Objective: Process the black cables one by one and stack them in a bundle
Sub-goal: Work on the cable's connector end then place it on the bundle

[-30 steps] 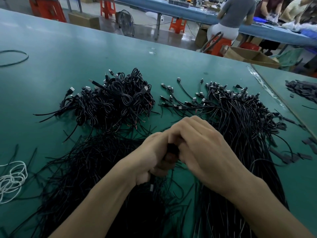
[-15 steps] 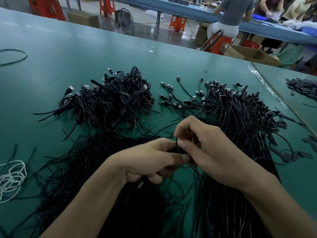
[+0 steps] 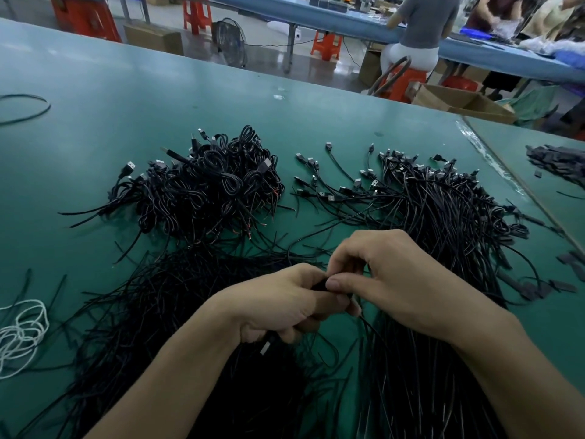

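The green bench (image 3: 126, 99)
White cord (image 3: 23, 335) coils at the left edge; past the far edge stand a fan (image 3: 232, 42), an orange stool (image 3: 326, 45), a cardboard box (image 3: 456, 99).

1 L hand (image 3: 285, 304), 1 R hand (image 3: 402, 280), 3 heaps blk cables (image 3: 209, 191), 1 white cord (image 3: 22, 337), 3 ppl (image 3: 421, 23)

Far side of the bench (image 3: 152, 90) is open, bar a black loop (image 3: 25, 106) at the left edge. Mid-bench is blocked by the coiled cable pile (image 3: 205, 188) and the loose cable heap (image 3: 443, 217), with a narrow lane between them, crossed by stray leads. Straight cables (image 3: 152, 327) cover the near side. White cord (image 3: 22, 334) lies at near left. Left hand (image 3: 285, 302) and right hand (image 3: 405, 286), pinching a black cable (image 3: 319, 285), sit hemmed between the heaps.
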